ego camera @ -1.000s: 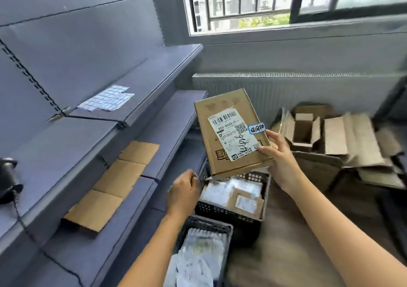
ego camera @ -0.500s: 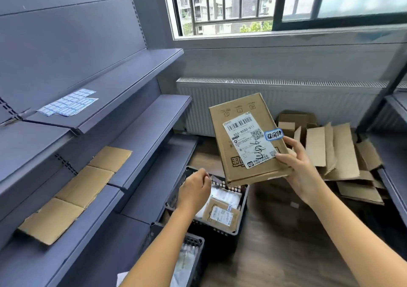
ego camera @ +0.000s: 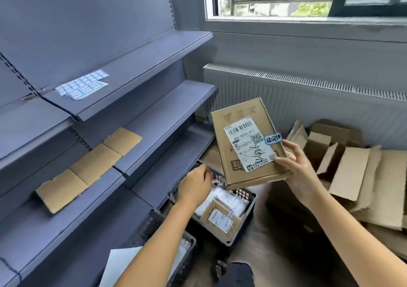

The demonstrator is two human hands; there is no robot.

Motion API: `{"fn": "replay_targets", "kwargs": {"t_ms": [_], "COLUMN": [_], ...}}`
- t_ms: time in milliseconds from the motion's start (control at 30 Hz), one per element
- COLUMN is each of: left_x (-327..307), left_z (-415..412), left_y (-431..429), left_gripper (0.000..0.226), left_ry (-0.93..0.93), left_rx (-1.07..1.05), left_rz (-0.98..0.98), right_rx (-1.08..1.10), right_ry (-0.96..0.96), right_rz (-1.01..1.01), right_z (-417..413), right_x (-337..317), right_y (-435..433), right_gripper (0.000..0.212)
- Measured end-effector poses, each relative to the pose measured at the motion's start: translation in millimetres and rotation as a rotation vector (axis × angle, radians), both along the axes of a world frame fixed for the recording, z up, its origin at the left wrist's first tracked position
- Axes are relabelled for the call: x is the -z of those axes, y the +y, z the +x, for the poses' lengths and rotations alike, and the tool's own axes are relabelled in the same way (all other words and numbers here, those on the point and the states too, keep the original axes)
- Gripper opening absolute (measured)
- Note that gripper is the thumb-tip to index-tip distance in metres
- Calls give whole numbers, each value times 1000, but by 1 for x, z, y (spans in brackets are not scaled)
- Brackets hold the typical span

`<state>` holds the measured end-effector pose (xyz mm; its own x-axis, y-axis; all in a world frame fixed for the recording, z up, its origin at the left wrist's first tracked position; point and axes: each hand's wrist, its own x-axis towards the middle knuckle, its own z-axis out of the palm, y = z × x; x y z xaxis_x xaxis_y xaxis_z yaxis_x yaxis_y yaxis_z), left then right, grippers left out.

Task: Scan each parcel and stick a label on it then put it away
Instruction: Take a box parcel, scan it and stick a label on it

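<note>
Though still aloft as a second ago, not yet stowed: shelving (ego camera: 154,51) at left; basket (ego camera: 252,201) below; parcel (ego camera: 246,143) above it, pinched by right hand (ego camera: 301,172); left hand (ego camera: 195,185) curled, contents indiscernible; blue label (ego camera: 273,139) already stuck, leaving only stowing.

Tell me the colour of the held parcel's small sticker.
The small sticker on the parcel is white with a blue border and dark handwriting; head view shows it best.

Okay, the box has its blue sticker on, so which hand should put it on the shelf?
Right, probably. The right hand grips the cardboard parcel by its lower right edge, blue label on it. The left hand is low over the black basket, though nearer the shelves.
</note>
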<state>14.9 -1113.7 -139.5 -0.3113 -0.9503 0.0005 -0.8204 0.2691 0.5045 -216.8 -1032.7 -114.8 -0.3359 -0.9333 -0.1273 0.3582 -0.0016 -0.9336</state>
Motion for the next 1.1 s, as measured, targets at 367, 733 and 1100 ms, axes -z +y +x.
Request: {"fn": "replay_targets", "kwargs": {"t_ms": [367,733,1100], "left_x": [10,35,52], "left_z": [-26,11,20], "left_y": [-121,-167,-162], "left_gripper": [35,126,115], "left_ry": [658,1008,1143], "left_rx": [-199,-582,-1034], "left_rz": [447,627,395], "right_rx": [-126,-440,-690], "right_ry": [44,15,216], "right_rz": [36,118,269], "right_z": [-11,50,51], "right_x": [8,39,81], "right_y": [-155,-257,-335], "right_gripper": [50,48,7]}}
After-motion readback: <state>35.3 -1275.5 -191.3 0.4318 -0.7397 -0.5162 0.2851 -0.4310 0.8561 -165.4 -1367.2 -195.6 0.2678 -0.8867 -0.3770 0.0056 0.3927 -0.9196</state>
